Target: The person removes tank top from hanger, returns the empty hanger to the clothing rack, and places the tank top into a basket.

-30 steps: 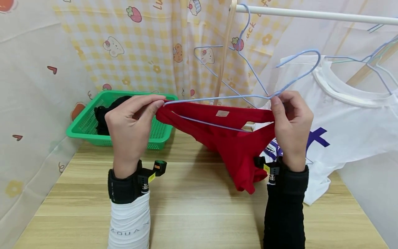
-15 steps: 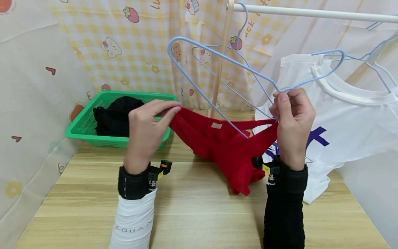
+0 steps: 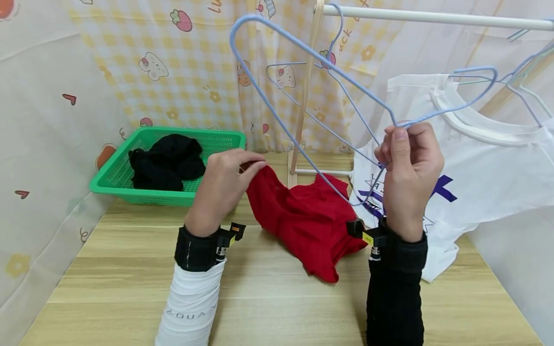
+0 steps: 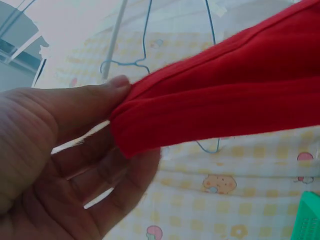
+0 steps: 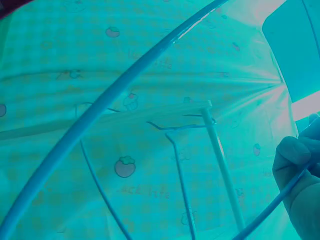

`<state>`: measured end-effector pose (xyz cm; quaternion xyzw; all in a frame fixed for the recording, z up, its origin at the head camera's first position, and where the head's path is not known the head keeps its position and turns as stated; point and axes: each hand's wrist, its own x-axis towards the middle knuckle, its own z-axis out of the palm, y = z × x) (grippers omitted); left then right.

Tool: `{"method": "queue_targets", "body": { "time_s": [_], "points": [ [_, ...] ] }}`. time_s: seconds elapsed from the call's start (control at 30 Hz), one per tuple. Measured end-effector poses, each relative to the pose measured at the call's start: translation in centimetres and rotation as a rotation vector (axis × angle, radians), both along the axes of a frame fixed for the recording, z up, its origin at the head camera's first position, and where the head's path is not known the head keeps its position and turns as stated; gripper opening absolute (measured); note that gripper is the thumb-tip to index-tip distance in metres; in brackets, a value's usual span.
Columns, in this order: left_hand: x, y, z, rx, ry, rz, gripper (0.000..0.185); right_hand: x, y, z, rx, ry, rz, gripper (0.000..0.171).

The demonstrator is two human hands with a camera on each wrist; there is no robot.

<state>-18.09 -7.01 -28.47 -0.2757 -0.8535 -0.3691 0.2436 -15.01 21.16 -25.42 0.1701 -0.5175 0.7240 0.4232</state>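
My left hand pinches one end of a red garment between thumb and fingers; its kind does not show clearly. The rest of it droops toward the table at the centre. In the left wrist view the thumb lies on the folded edge of the red cloth. Over on the right, my right hand grips a light blue wire hanger near the base of its hook. Its frame tilts up to the left, apart from the garment. In the right wrist view the hanger's wire crosses close to the camera.
A green basket with black cloth inside stands at the back left. Behind my right hand, a white shirt hangs beside a rack with a white rail. Another blue hanger hangs from that rail. The wooden table lies below.
The hanger has come out of the red garment, and its left end has swung upward. My left hand has moved right and down with the garment, which has sunk lower and left my right hand.
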Motion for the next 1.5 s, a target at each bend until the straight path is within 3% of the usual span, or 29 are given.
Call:
{"method": "queue_targets", "body": {
  "time_s": [0.2,0.37,0.53,0.87,1.17,1.3,1.5],
  "points": [
    [-0.6,-0.5,-0.1,-0.092,-0.192,0.054,0.014,1.0,0.5,0.9,-0.091,0.046,-0.059,0.012],
    [-1.0,-0.5,-0.3,-0.154,-0.319,0.078,0.019,1.8,1.3,1.8,-0.151,0.1,-0.202,0.012],
    [-1.0,-0.6,-0.3,-0.161,-0.312,0.067,0.022,2.5,2.6,2.3,-0.186,0.135,-0.329,0.012],
    [-0.8,-0.8,-0.3,-0.19,-0.287,0.033,0.028,3.1,5.9,1.9,-0.156,0.044,-0.537,0.014],
    [-0.7,-1.1,-0.2,-0.184,-0.27,0.032,0.028,2.3,7.5,1.2,0.027,-0.144,-0.755,0.015],
    [-0.7,-1.2,-0.2,-0.185,-0.277,0.031,0.028,1.8,7.5,1.0,0.113,-0.269,-0.78,0.017],
    [-0.8,-1.1,-0.4,-0.176,-0.284,0.027,0.029,0.7,7.3,0.7,0.197,-0.406,-0.73,0.026]
  ]
}}
